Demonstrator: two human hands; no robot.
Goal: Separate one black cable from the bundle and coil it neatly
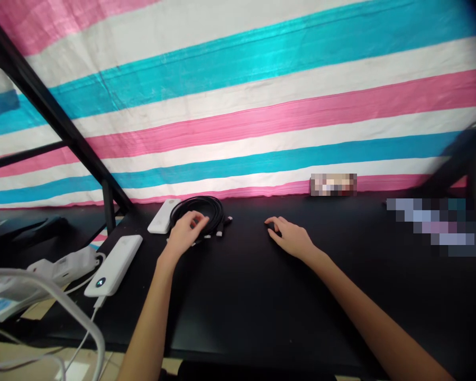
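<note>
My left hand [186, 233] rests over the left part of a coiled black cable [218, 209]. Its fingers are loosely bent, with a gap between thumb and forefinger where dark cable shows; no firm grip is visible. Light-tipped plugs [219, 233] stick out at the coil's right side. Just behind and left of that hand lies a white power bank [162, 217]. My right hand [291, 238] is on the black table, palm down, fingers slightly curved and the thumb apart. Nothing can be made out in it against the dark surface.
A second white power bank [115, 267], its small display lit, lies at the table's left with a white cable plugged in. Power strips [51, 272] and looping white cables [91, 317] crowd the left edge. Blurred-out items stand at the back and right. Behind hangs a striped sheet [262, 116].
</note>
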